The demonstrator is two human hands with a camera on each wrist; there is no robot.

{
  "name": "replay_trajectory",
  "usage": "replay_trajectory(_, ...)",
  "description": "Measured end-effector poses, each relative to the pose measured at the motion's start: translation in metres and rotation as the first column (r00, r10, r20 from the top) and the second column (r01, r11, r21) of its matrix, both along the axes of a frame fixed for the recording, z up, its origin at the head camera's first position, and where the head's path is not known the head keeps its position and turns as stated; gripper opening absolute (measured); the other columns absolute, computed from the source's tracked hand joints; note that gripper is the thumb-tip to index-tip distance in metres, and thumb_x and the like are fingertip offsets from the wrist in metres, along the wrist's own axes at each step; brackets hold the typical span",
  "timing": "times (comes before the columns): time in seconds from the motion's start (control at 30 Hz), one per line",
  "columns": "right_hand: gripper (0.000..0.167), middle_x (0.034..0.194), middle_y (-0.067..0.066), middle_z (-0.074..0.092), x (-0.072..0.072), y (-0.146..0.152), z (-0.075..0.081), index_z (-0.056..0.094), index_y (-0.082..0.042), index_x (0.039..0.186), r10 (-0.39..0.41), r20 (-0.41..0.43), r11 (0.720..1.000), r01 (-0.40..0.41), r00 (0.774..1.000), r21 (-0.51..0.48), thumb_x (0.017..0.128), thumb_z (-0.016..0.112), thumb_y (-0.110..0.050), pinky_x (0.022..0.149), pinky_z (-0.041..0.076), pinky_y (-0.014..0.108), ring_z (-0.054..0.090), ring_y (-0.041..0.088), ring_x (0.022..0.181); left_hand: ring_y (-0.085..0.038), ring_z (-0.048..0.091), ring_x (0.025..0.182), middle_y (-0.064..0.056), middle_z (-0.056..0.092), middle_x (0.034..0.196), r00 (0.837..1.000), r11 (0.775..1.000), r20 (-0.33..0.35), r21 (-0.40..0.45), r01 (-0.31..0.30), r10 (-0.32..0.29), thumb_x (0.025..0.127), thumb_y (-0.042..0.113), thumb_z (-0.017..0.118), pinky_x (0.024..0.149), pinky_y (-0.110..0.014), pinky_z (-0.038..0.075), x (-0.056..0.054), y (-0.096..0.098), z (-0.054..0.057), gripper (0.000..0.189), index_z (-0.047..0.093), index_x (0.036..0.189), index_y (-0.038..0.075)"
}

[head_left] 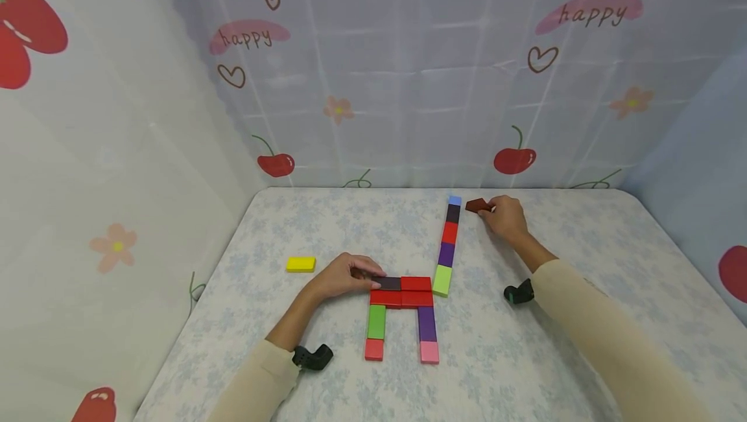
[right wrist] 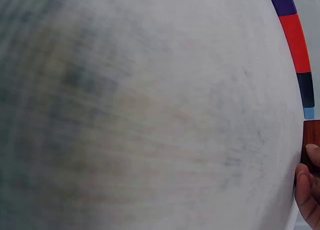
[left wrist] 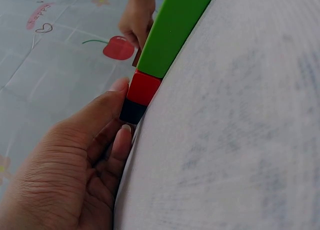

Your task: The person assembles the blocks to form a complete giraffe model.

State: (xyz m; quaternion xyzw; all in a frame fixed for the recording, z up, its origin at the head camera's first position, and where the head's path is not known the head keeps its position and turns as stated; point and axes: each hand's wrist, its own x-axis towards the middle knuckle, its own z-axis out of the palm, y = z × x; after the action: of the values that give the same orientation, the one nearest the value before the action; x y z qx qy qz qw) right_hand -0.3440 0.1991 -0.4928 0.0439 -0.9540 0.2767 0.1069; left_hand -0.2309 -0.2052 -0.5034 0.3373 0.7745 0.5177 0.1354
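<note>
My left hand (head_left: 344, 277) pinches the left end of a black block (head_left: 388, 283) between thumb and fingers. That block lies beside a red block (head_left: 416, 284), behind a row of red blocks (head_left: 386, 299). Two legs extend toward me: a green block (head_left: 376, 322) ending in a coral block (head_left: 374, 349), and a purple block (head_left: 427, 323) ending in a pink block (head_left: 429, 352). My right hand (head_left: 506, 218) pinches a dark brown block (head_left: 477, 205) at the far right. It is near the light blue block (head_left: 455, 200) that ends a slanted line of blocks.
The slanted line runs from a lime block (head_left: 443, 281) through purple, red and black blocks toward the back. A yellow block (head_left: 300, 264) lies alone at left on the patterned table (head_left: 327, 221). Printed curtains (head_left: 397, 85) stand behind and at both sides.
</note>
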Motion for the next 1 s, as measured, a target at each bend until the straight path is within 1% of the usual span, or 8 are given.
replay_trajectory(0.1, 0.025, 0.08, 0.022, 0.07, -0.001, 0.0, 0.0, 0.073, 0.011, 0.1, 0.001, -0.022, 1.0, 0.0, 1.0, 0.018, 0.094, 0.072, -0.013, 0.057, 0.046, 0.039, 0.062, 0.03, 0.067, -0.02, 0.066, 0.099, -0.012, 0.074, 0.113, 1.0, 1.0, -0.008, 0.001, 0.0, 0.0, 0.089, 0.005, 0.078, 0.077, -0.028, 0.054, 0.001, 0.0, 0.001, 0.024, 0.077, 0.113, 0.001)
replay_trajectory(0.2, 0.025, 0.085, 0.023, 0.071, -0.003, 0.0, -0.001, 0.073, 0.011, 0.1, -0.011, -0.028, 0.999, 0.013, 1.0, 0.042, 0.093, 0.073, -0.013, 0.061, 0.048, 0.042, 0.064, 0.032, 0.071, -0.02, 0.066, 0.098, -0.012, 0.074, 0.113, 1.0, 1.0, -0.008, 0.005, -0.004, 0.004, 0.089, 0.004, 0.078, 0.076, -0.027, 0.054, 0.003, 0.001, 0.002, 0.024, 0.077, 0.112, 0.001)
replay_trajectory(0.37, 0.027, 0.086, 0.024, 0.072, -0.005, -0.002, -0.001, 0.073, 0.012, 0.1, -0.029, -0.017, 0.998, 0.03, 0.999, 0.057, 0.094, 0.073, -0.014, 0.062, 0.05, 0.043, 0.063, 0.03, 0.07, -0.021, 0.066, 0.097, -0.012, 0.074, 0.112, 1.0, 1.0, -0.008, 0.005, -0.009, 0.009, 0.089, 0.004, 0.078, 0.076, -0.026, 0.053, 0.004, 0.002, 0.003, 0.024, 0.077, 0.113, 0.001)
replay_trajectory(0.57, 0.026, 0.085, 0.024, 0.072, -0.009, -0.003, -0.002, 0.074, 0.011, 0.099, -0.016, -0.023, 0.999, 0.017, 1.0, 0.044, 0.093, 0.074, -0.014, 0.063, 0.052, 0.044, 0.064, 0.03, 0.069, -0.024, 0.066, 0.097, -0.011, 0.074, 0.112, 1.0, 1.0, -0.003, 0.005, -0.014, 0.014, 0.089, 0.003, 0.078, 0.076, -0.026, 0.052, 0.005, 0.002, 0.005, 0.024, 0.077, 0.112, 0.001)
replay_trajectory(0.73, 0.026, 0.087, 0.024, 0.073, -0.011, -0.004, -0.002, 0.074, 0.01, 0.101, -0.015, -0.011, 0.998, 0.016, 1.0, 0.056, 0.093, 0.074, -0.015, 0.063, 0.051, 0.043, 0.064, 0.03, 0.07, -0.02, 0.066, 0.097, -0.01, 0.074, 0.113, 1.0, 1.0, 0.005, -0.002, -0.016, 0.016, 0.089, 0.004, 0.078, 0.077, -0.026, 0.053, 0.004, 0.001, 0.005, 0.024, 0.078, 0.113, 0.002)
replay_trajectory(1.0, 0.028, 0.091, 0.025, 0.073, -0.013, -0.007, -0.001, 0.074, 0.011, 0.103, -0.012, -0.016, 0.996, 0.013, 1.0, 0.084, 0.093, 0.074, -0.015, 0.068, 0.053, 0.048, 0.066, 0.033, 0.075, -0.018, 0.066, 0.099, -0.01, 0.074, 0.113, 1.0, 1.0, -0.001, -0.002, -0.017, 0.017, 0.089, 0.004, 0.078, 0.078, -0.027, 0.053, 0.003, 0.001, 0.005, 0.023, 0.078, 0.112, 0.003)
